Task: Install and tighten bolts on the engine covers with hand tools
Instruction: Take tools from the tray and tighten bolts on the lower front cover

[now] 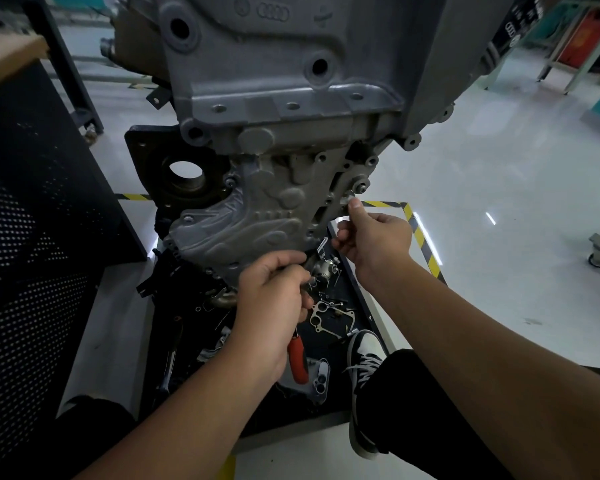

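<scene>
A grey cast engine (278,84) hangs on a stand, its ribbed lower cover (257,220) facing me. My left hand (274,303) is curled round small metal parts, likely bolts, just below the cover's bottom edge. My right hand (371,237) reaches to the cover's right flange and its thumb and fingers pinch a small part, likely a bolt (347,199), at a hole there. A fitted bolt (360,186) sits just above it on the flange. A thin metal tool or bracket (321,245) shows between my hands; which hand holds it is unclear.
Under the engine lies a dark tray (352,282) with a gasket (329,315), a red-handled tool (298,362), a wrench (169,365) and loose fittings. My shoe (362,368) rests on its right edge. A black perforated cabinet (32,237) stands left.
</scene>
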